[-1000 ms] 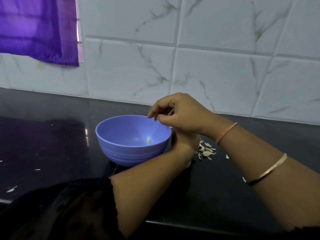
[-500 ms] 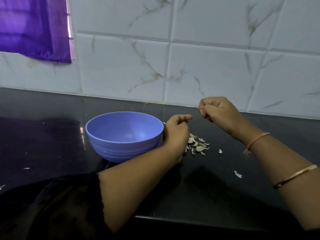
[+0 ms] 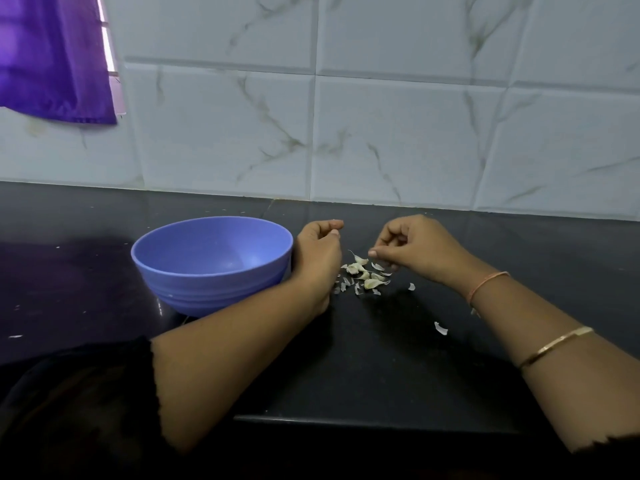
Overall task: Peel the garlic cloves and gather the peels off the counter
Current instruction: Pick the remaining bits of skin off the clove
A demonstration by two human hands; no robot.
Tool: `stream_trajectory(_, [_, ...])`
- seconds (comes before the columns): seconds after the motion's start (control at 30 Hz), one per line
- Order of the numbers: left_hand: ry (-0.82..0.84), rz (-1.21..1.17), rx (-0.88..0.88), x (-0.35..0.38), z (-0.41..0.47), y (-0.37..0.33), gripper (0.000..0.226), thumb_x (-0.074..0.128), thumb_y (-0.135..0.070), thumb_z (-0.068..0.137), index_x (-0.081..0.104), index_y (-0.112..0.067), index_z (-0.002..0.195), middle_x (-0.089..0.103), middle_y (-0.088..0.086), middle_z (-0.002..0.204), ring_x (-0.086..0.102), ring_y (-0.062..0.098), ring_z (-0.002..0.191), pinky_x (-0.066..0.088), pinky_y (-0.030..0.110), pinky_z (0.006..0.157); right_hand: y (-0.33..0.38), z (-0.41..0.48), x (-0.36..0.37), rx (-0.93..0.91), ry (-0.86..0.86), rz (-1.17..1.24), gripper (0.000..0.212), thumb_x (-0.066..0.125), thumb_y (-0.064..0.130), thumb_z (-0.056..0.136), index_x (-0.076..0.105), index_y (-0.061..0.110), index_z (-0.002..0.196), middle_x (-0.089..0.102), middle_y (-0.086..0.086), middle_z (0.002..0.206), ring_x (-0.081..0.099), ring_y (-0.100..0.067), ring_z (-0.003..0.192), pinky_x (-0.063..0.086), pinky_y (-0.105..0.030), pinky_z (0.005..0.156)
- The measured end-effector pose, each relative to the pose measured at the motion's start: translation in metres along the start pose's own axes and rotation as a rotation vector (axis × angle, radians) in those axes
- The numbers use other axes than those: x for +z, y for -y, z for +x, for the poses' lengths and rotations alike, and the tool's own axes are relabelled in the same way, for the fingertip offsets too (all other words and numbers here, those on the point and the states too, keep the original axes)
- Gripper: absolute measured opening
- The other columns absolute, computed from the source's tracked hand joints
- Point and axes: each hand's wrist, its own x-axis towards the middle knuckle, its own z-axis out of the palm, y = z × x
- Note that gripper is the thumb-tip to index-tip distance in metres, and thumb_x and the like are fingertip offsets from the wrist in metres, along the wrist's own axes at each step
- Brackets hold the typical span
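Your left hand (image 3: 318, 258) rested on its edge on the black counter (image 3: 398, 368), pressed against the right side of the blue plastic bowl (image 3: 211, 261). Its fingers were curled in, with the thumb laid on the forefinger. From this angle you could not tell whether anything small sat in that pinch.

Your right hand (image 3: 415, 251) hung just above the counter. Its fingers (image 3: 373, 253) were loosely bent with the tips pointing down, and nothing showed in their grip. They were close over the far edge of the pile of garlic cloves and peels (image 3: 363, 275).

That pile lay on the counter between your two hands, just right of the left hand. One stray peel (image 3: 411, 286) lay a little right of the pile, below the right hand. Another loose peel (image 3: 440, 328) lay nearer you, under your right forearm.

You wore an orange thread band (image 3: 488, 282) at the right wrist and a gold bangle (image 3: 554, 344) further up that forearm. A black sleeve (image 3: 79, 393) covered your left upper arm.

Behind the counter stood a white marbled tile wall (image 3: 381, 133), and a purple curtain (image 3: 52, 57) hung at the upper left.
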Motion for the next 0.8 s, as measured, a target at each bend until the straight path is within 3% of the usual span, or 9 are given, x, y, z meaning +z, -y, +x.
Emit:
stream_trajectory(0.03, [-0.001,0.001,0.001,0.0,0.0,0.0,0.021,0.043,-0.007,0.093,0.059,-0.02,0.097,0.055,-0.008,0.088,0.049,0.006,0.075,0.045,0.027,0.078,0.0,0.0,0.0,-0.016,-0.009,-0.034,0.002,0.07,0.012,0.078,0.068,0.011,0.077,0.069,-0.005,0.071,0.061,-0.012,0.066,0.047,-0.021,0.065])
stream_trajectory(0.13, [0.004,0.019,-0.003,0.0,-0.002,0.0,0.029,0.039,0.0,0.091,0.059,-0.019,0.1,0.056,-0.009,0.092,0.046,0.003,0.063,0.042,0.023,0.06,0.0,0.002,0.002,-0.011,-0.02,-0.06,0.02,0.055,0.0,0.083,0.07,0.014,0.085,0.066,0.003,0.075,0.062,-0.005,0.067,0.042,-0.005,0.06])
stream_trajectory(0.2, [0.008,0.025,-0.012,0.0,-0.003,0.0,0.036,0.035,0.005,0.088,0.059,-0.018,0.102,0.056,-0.006,0.095,0.043,0.004,0.059,0.039,0.022,0.053,0.0,0.003,0.005,-0.007,-0.057,-0.026,0.025,0.049,-0.001,0.085,0.069,0.015,0.088,0.068,0.001,0.08,0.065,-0.008,0.071,0.046,-0.009,0.066])
stream_trajectory(0.3, [0.0,0.03,-0.025,0.0,-0.003,-0.001,0.039,0.033,0.007,0.086,0.059,-0.018,0.102,0.055,-0.004,0.099,0.044,0.005,0.058,0.039,0.022,0.052,-0.001,0.007,0.012,-0.028,-0.034,-0.118,0.029,0.048,0.003,0.087,0.068,0.013,0.107,0.07,-0.001,0.1,0.063,-0.014,0.097,0.043,-0.017,0.081])
stream_trajectory(0.43, [-0.005,0.035,-0.022,0.0,-0.003,-0.001,0.04,0.034,0.008,0.085,0.059,-0.019,0.101,0.056,-0.004,0.098,0.046,0.006,0.059,0.041,0.021,0.052,-0.004,0.012,0.02,-0.025,0.06,-0.238,0.031,0.052,0.014,0.09,0.062,0.014,0.119,0.065,-0.003,0.117,0.059,-0.014,0.106,0.037,-0.016,0.082])
stream_trajectory(0.53, [-0.011,0.044,-0.025,0.0,-0.004,-0.001,0.041,0.034,0.008,0.084,0.059,-0.019,0.101,0.057,-0.004,0.101,0.046,0.004,0.057,0.041,0.02,0.05,-0.005,0.013,0.023,-0.004,0.1,-0.283,0.031,0.058,0.018,0.089,0.061,0.013,0.119,0.066,-0.006,0.114,0.06,-0.018,0.104,0.042,-0.023,0.085])
stream_trajectory(0.63, [-0.004,0.054,-0.018,0.0,-0.004,-0.001,0.04,0.035,0.007,0.084,0.058,-0.019,0.102,0.057,-0.004,0.102,0.047,0.004,0.058,0.042,0.019,0.051,-0.006,0.012,0.023,-0.025,0.099,-0.304,0.023,0.061,0.018,0.087,0.067,0.011,0.108,0.068,-0.006,0.103,0.062,-0.019,0.091,0.044,-0.024,0.076])
stream_trajectory(0.8, [0.025,0.055,0.027,0.001,-0.005,0.0,0.025,0.043,-0.004,0.091,0.06,-0.021,0.099,0.056,-0.008,0.086,0.046,0.006,0.061,0.042,0.023,0.058,-0.005,0.012,0.022,-0.077,-0.032,-0.254,0.009,0.063,0.019,0.082,0.069,0.015,0.087,0.063,0.002,0.077,0.057,-0.012,0.072,0.045,-0.025,0.068])
